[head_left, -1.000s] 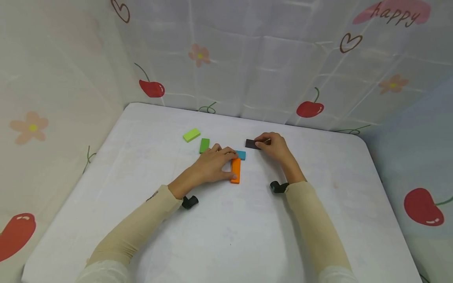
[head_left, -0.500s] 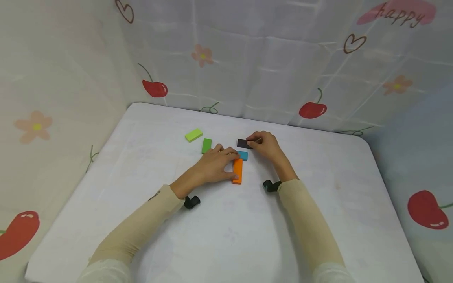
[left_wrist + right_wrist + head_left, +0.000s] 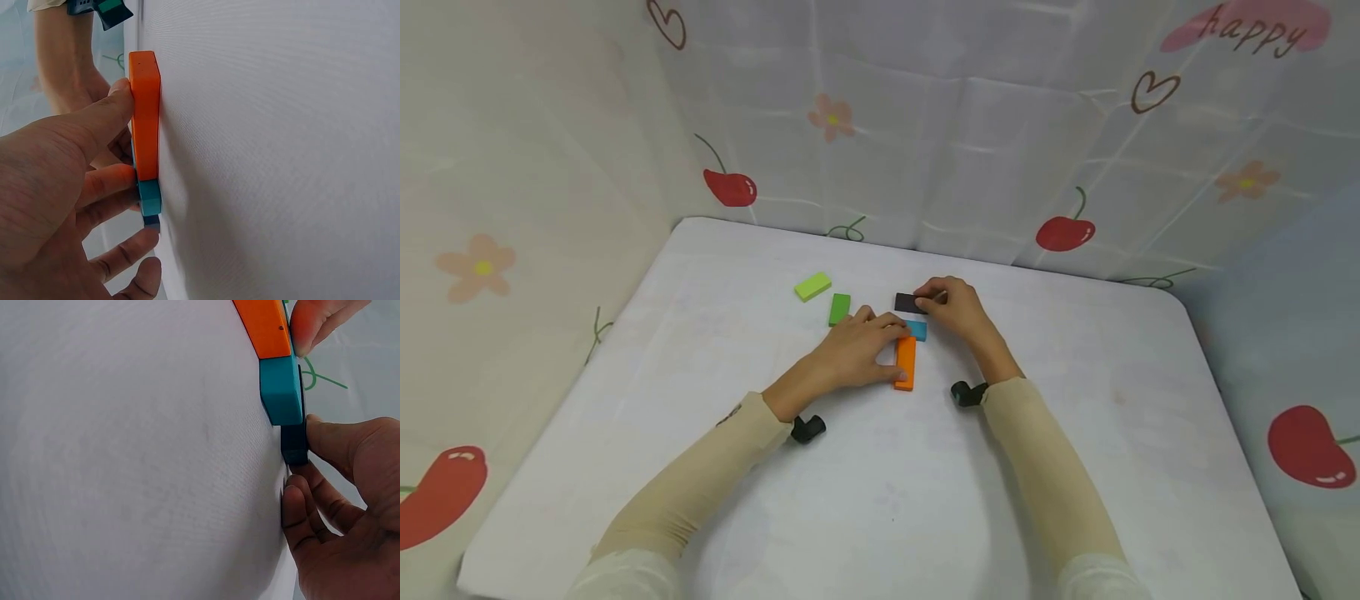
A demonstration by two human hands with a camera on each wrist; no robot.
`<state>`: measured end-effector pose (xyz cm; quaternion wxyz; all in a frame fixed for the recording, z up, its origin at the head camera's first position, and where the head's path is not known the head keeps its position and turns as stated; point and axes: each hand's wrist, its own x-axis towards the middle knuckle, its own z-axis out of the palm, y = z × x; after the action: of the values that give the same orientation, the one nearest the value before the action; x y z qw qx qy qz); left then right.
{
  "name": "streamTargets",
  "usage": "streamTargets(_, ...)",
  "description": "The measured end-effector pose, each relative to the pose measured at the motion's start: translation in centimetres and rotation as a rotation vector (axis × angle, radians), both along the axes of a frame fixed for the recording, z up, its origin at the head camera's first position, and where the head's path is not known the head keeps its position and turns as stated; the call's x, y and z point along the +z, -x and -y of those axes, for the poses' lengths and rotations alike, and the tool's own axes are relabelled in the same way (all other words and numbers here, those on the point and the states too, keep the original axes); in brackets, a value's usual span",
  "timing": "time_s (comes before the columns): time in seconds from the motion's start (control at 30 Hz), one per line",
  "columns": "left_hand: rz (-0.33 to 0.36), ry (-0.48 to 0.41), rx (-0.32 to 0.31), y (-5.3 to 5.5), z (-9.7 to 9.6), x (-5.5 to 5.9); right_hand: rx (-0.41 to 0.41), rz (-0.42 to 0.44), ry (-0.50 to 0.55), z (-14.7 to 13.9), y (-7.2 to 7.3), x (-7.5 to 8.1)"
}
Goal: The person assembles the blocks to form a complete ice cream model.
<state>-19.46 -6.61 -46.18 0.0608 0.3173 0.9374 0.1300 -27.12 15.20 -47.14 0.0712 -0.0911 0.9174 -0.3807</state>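
On the white table, my left hand (image 3: 853, 350) rests on an orange block (image 3: 906, 364), thumb on its near part and fingertips by its far end. A blue block (image 3: 917, 330) lies crosswise against that far end, partly covered by the fingers. Just beyond it, my right hand (image 3: 955, 308) pinches a black block (image 3: 907, 302) by its right part, thumb above and fingers at the end. In the right wrist view the black block (image 3: 294, 442) sits close behind the blue block (image 3: 282, 394); whether they touch is hard to tell.
A green block (image 3: 839, 309) lies just beyond the left hand's fingers, and a lime block (image 3: 813, 287) lies farther back left. A patterned curtain (image 3: 925, 150) hangs behind the table (image 3: 820, 517). Black wrist cameras (image 3: 808, 429) stick out from both sleeves.
My right hand has slid the black block leftward, to just behind the blue block. The left hand stays on the orange block. The whole view has shifted slightly.
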Motion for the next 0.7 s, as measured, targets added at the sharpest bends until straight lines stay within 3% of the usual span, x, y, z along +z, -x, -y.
streamTargets(0.7,-0.001,0.011,0.01,-0.1,-0.1,0.2,0.004,0.006,0.004,0.0,-1.4,0.0)
